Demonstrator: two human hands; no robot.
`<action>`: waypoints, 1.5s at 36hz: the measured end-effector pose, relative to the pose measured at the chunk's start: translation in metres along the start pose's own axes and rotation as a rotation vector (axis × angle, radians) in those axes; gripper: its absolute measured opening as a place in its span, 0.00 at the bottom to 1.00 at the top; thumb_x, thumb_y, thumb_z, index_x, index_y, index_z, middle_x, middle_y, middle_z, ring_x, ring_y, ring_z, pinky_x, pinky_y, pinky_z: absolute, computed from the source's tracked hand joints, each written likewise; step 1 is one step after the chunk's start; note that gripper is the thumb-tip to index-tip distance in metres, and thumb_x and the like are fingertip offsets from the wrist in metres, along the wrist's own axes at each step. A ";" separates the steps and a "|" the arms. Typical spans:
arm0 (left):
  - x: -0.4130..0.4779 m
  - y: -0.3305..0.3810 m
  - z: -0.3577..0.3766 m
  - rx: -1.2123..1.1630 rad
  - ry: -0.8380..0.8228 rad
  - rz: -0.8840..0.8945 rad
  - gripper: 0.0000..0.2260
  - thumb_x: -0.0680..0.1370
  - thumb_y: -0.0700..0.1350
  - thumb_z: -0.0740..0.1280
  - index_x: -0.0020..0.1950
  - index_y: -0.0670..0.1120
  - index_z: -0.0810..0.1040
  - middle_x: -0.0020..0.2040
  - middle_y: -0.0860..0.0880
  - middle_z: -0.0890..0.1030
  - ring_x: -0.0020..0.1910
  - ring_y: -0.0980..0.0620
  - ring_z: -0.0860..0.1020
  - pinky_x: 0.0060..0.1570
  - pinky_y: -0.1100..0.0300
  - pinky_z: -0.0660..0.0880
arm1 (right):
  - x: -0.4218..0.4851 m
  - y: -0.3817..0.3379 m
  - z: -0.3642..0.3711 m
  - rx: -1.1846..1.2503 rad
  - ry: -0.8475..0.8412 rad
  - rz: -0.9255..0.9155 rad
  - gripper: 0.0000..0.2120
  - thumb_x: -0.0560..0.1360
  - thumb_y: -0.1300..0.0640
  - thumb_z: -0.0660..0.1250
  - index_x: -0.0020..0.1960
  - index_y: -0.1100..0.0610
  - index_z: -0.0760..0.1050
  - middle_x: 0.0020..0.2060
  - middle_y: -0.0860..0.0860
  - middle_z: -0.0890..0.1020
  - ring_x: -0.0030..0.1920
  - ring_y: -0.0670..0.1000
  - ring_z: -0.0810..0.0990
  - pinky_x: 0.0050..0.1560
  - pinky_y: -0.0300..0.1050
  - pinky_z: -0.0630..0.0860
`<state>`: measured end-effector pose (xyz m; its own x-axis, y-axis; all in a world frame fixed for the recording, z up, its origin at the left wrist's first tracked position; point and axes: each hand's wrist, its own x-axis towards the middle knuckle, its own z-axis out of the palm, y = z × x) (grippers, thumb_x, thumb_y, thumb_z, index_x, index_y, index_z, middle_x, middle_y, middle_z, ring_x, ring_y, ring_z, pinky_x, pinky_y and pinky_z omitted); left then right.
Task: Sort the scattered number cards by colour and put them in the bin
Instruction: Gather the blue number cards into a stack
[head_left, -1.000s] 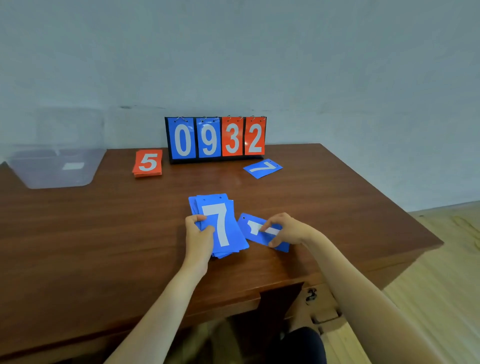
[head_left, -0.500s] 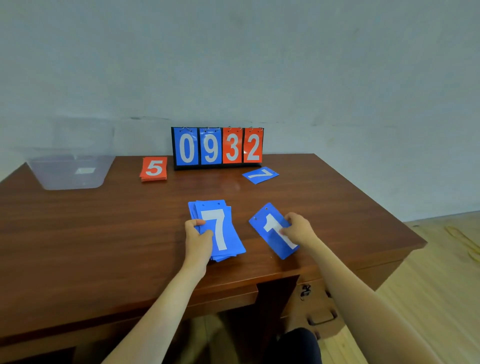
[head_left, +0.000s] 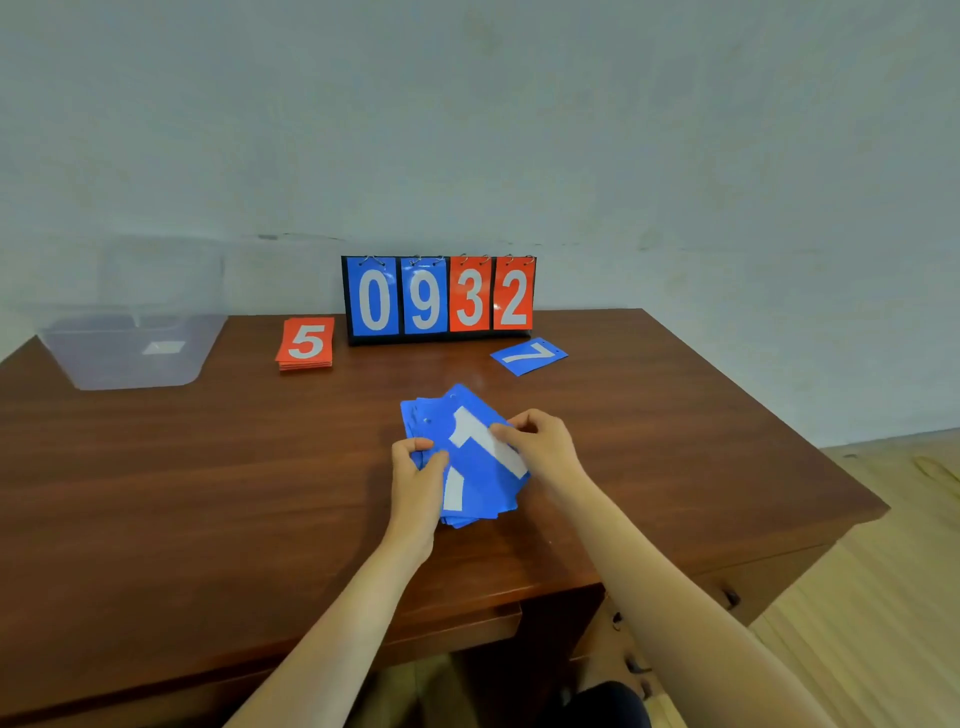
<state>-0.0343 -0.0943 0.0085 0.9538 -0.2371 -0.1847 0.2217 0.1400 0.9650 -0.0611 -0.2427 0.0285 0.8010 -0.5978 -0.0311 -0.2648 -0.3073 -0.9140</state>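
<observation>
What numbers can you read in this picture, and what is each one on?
"0" and "9": the two blue cards on the scoreboard.
"3" and "2": its two red cards.
"5": top of the red card pile.
"7": the loose blue card lying near the scoreboard.
"1": the blue card the right hand is laying on the blue stack.
The white label inside the clear bin is too blurred to read.

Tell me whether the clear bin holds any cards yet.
Seemingly none. The clear bin shows only a pale label-like patch through its wall; the red stack and blue stack remain on the table.
</observation>
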 end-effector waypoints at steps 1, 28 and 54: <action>0.003 0.000 0.002 -0.015 -0.004 0.010 0.07 0.79 0.40 0.64 0.54 0.47 0.68 0.50 0.49 0.74 0.43 0.50 0.78 0.34 0.59 0.73 | 0.005 0.000 0.004 -0.018 -0.010 0.002 0.13 0.73 0.52 0.70 0.39 0.58 0.70 0.36 0.51 0.75 0.38 0.49 0.72 0.37 0.43 0.68; 0.151 0.005 0.014 0.239 0.097 0.080 0.10 0.81 0.38 0.52 0.56 0.51 0.67 0.43 0.50 0.72 0.34 0.53 0.72 0.28 0.60 0.65 | 0.228 0.033 0.030 -0.803 -0.088 0.133 0.26 0.80 0.38 0.47 0.76 0.45 0.52 0.77 0.55 0.46 0.76 0.61 0.40 0.71 0.64 0.39; 0.014 0.003 -0.033 0.136 0.032 0.000 0.08 0.78 0.36 0.60 0.53 0.48 0.71 0.46 0.51 0.74 0.39 0.51 0.76 0.33 0.58 0.69 | -0.002 0.057 -0.013 -0.479 -0.326 -0.219 0.13 0.77 0.41 0.60 0.47 0.51 0.69 0.71 0.45 0.67 0.77 0.49 0.50 0.74 0.53 0.40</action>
<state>-0.0135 -0.0658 0.0026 0.9601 -0.2065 -0.1888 0.1946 0.0078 0.9809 -0.0846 -0.2685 -0.0180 0.9668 -0.2495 -0.0546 -0.2269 -0.7408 -0.6322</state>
